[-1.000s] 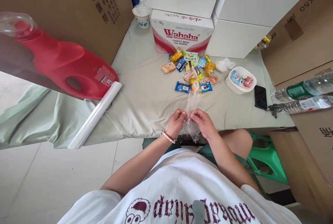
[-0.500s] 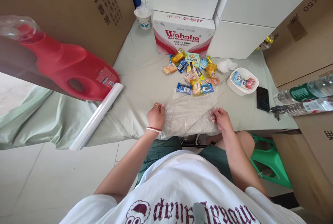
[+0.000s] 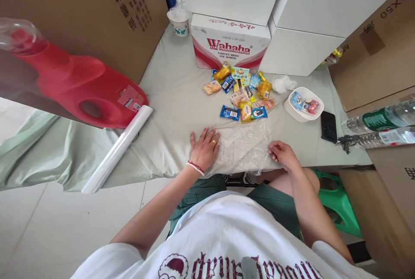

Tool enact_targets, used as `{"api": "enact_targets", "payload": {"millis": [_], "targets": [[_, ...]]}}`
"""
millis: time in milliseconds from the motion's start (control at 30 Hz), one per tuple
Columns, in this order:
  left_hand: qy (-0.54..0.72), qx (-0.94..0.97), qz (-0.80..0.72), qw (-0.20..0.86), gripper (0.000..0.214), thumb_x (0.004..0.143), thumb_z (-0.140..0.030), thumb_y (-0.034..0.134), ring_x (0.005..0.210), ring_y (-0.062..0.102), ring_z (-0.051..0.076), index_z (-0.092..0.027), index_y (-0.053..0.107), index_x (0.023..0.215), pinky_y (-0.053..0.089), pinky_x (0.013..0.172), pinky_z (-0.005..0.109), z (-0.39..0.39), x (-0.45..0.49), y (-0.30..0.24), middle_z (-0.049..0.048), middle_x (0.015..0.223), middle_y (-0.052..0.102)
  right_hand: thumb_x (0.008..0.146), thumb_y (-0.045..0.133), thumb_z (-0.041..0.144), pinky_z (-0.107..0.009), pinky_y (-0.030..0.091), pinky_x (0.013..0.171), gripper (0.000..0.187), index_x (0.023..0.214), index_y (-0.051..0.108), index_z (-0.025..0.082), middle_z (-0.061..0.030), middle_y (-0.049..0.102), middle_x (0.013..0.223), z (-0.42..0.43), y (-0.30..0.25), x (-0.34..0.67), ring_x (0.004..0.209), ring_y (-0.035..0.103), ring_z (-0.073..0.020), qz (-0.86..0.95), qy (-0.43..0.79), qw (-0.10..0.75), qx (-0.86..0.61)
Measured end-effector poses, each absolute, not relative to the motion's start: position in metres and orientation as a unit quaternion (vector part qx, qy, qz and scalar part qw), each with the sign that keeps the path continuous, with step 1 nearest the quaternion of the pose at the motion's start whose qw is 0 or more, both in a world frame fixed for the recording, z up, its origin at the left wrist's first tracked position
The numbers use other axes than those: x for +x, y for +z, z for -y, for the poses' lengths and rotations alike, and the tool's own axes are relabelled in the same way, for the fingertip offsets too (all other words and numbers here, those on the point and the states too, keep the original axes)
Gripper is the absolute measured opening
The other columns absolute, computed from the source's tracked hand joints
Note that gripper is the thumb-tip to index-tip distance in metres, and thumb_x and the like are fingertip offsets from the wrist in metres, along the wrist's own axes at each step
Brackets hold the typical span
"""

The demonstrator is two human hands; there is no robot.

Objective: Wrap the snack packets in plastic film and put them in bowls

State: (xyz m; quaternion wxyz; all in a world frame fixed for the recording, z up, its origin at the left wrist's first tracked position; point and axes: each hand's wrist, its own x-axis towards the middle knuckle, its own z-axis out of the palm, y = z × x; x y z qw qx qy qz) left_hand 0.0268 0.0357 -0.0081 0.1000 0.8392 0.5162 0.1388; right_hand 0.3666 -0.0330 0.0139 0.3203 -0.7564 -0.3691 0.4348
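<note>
A thin, crinkled sheet of clear plastic film lies on the cloth at the front of the table. My left hand rests flat at its left edge, palm down with fingers spread. At the opposite edge, the curled fingers of my right hand pinch the film's border. Just beyond the sheet is a loose pile of wrapped snacks. Nearest in it are a dark blue packet, a yellow packet and a blue packet. A white roll of plastic film lies slanted to the left.
A red jug leans at the left. A Wahaba-style water carton and a paper cup stand at the back. On the right are a white tub holding packets, a phone, plastic bottles and a green stool below.
My left hand has let go of the film's edge and opened flat on it. The film now lies lower and flatter. My right hand has shifted slightly right and towards me.
</note>
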Motion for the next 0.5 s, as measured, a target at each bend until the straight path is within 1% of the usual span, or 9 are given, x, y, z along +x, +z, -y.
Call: {"api": "enact_targets", "payload": {"millis": [67, 100, 167, 233, 300, 333, 433, 467, 500], "targets": [[0.122, 0.839, -0.517, 0.116, 0.051, 0.108, -0.038, 0.033, 0.154, 0.039, 0.032, -0.027, 0.053, 0.153, 0.012, 0.125, 0.074, -0.037, 0.026, -0.009, 0.0120, 0.162, 0.049, 0.076, 0.067, 0.043, -0.029, 0.043, 0.047, 0.021, 0.075, 0.065, 0.023, -0.0023, 0.065, 0.063, 0.019, 0.026, 0.383, 0.052, 0.055, -0.0166, 0.405, 0.388, 0.279, -0.780], [0.115, 0.842, -0.514, 0.120, 0.052, 0.108, -0.039, 0.032, 0.155, 0.038, 0.032, -0.027, 0.049, 0.156, 0.013, 0.125, 0.074, -0.037, 0.026, -0.009, 0.0121, 0.164, 0.046, 0.077, 0.066, 0.041, -0.030, 0.046, 0.053, 0.018, 0.076, 0.066, 0.022, -0.0031, 0.066, 0.065, 0.007, 0.033, 0.389, 0.056, 0.057, -0.0183, 0.421, 0.344, 0.276, -0.792], [0.104, 0.849, -0.504, 0.120, 0.055, 0.107, -0.040, 0.033, 0.157, 0.035, 0.032, -0.026, 0.044, 0.159, 0.014, 0.125, 0.073, -0.038, 0.027, -0.008, 0.0121, 0.168, 0.040, 0.082, 0.064, 0.037, -0.034, 0.051, 0.068, 0.017, 0.082, 0.069, 0.021, -0.0050, 0.070, 0.075, -0.025, 0.048, 0.393, 0.070, 0.063, -0.0209, 0.460, 0.236, 0.291, -0.805], [0.097, 0.853, -0.499, 0.116, 0.056, 0.107, -0.041, 0.035, 0.158, 0.033, 0.032, -0.026, 0.041, 0.161, 0.014, 0.125, 0.073, -0.038, 0.028, -0.008, 0.0116, 0.170, 0.036, 0.090, 0.059, 0.037, -0.036, 0.052, 0.082, 0.021, 0.091, 0.071, 0.019, -0.0077, 0.075, 0.089, -0.064, 0.060, 0.382, 0.084, 0.067, -0.0223, 0.517, 0.154, 0.283, -0.793], [0.093, 0.854, -0.498, 0.115, 0.057, 0.107, -0.042, 0.035, 0.158, 0.031, 0.032, -0.027, 0.039, 0.162, 0.013, 0.126, 0.073, -0.039, 0.028, -0.008, 0.0112, 0.170, 0.035, 0.094, 0.060, 0.039, -0.035, 0.051, 0.088, 0.025, 0.099, 0.072, 0.018, -0.0097, 0.076, 0.099, -0.101, 0.064, 0.360, 0.092, 0.068, -0.0228, 0.562, 0.158, 0.244, -0.774], [0.091, 0.854, -0.499, 0.115, 0.058, 0.107, -0.043, 0.035, 0.158, 0.031, 0.032, -0.028, 0.038, 0.162, 0.013, 0.126, 0.072, -0.039, 0.028, -0.008, 0.0112, 0.170, 0.035, 0.093, 0.063, 0.040, -0.035, 0.051, 0.089, 0.026, 0.102, 0.072, 0.018, -0.0103, 0.076, 0.102, -0.117, 0.063, 0.346, 0.095, 0.068, -0.0235, 0.576, 0.171, 0.212, -0.770], [0.088, 0.853, -0.501, 0.119, 0.059, 0.107, -0.044, 0.036, 0.158, 0.033, 0.032, -0.028, 0.036, 0.163, 0.014, 0.126, 0.071, -0.039, 0.028, -0.007, 0.0117, 0.170, 0.036, 0.083, 0.076, 0.038, -0.036, 0.051, 0.089, 0.036, 0.110, 0.071, 0.016, -0.0118, 0.076, 0.103, -0.151, 0.053, 0.311, 0.100, 0.069, -0.0271, 0.587, 0.206, 0.116, -0.774], [0.089, 0.853, -0.501, 0.119, 0.059, 0.107, -0.044, 0.037, 0.158, 0.033, 0.032, -0.028, 0.036, 0.164, 0.014, 0.126, 0.071, -0.039, 0.028, -0.007, 0.0122, 0.170, 0.035, 0.079, 0.079, 0.037, -0.036, 0.052, 0.089, 0.040, 0.110, 0.071, 0.015, -0.0121, 0.075, 0.103, -0.158, 0.050, 0.303, 0.099, 0.069, -0.0277, 0.579, 0.216, 0.103, -0.779], [0.091, 0.852, -0.502, 0.119, 0.060, 0.106, -0.044, 0.038, 0.158, 0.033, 0.032, -0.028, 0.036, 0.164, 0.016, 0.126, 0.070, -0.038, 0.028, -0.007, 0.0130, 0.171, 0.034, 0.075, 0.081, 0.037, -0.036, 0.052, 0.088, 0.041, 0.109, 0.071, 0.015, -0.0123, 0.075, 0.102, -0.162, 0.047, 0.299, 0.098, 0.069, -0.0277, 0.565, 0.225, 0.107, -0.786]]}}
